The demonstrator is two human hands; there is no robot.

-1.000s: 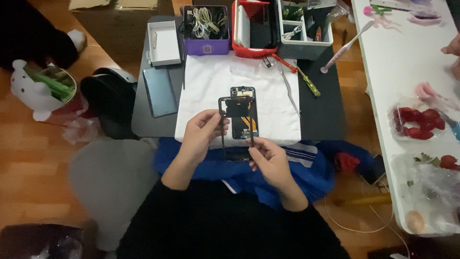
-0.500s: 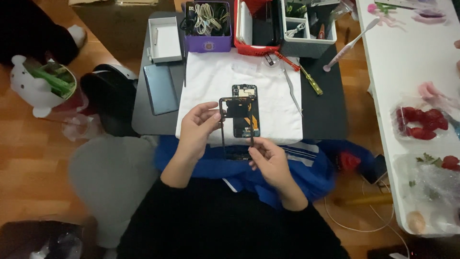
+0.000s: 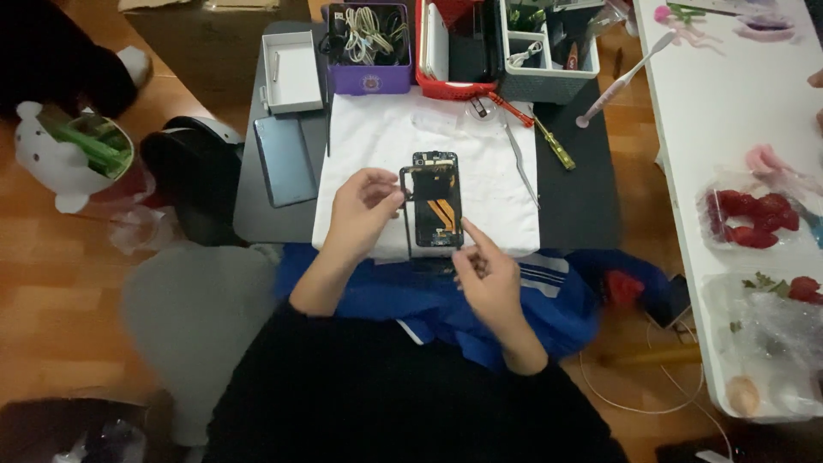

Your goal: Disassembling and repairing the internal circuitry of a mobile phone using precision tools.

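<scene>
At the far left a white animal-shaped container (image 3: 53, 163) holding green stalks stands on the wooden floor, well apart from the small dark table (image 3: 583, 206). On the table's left part lie a grey slab-shaped device (image 3: 285, 159) and, behind it, an open white box (image 3: 291, 71); a purple box (image 3: 370, 53) full of coiled cables sits next to that. A white cloth (image 3: 386, 146) covers the table's middle, and over its near edge the left hand (image 3: 360, 214) pinches the left rim of an opened phone (image 3: 435, 204), thumb and fingers closed on the frame. The phone is held face-up above the cloth, its dark inside and an orange ribbon cable showing. The right hand (image 3: 487, 276) sits just beside the phone's lower right corner, forefinger stretched out to touch that edge, the other fingers curled in. Further right on the cloth lie metal tweezers (image 3: 519, 163), then a yellow-handled screwdriver (image 3: 553, 144) on the bare table. Behind them stand a red case (image 3: 453, 47) and a grey organiser (image 3: 549, 51). At the far right a white table (image 3: 729, 103) carries clear packs of red fruit (image 3: 750, 216).
</scene>
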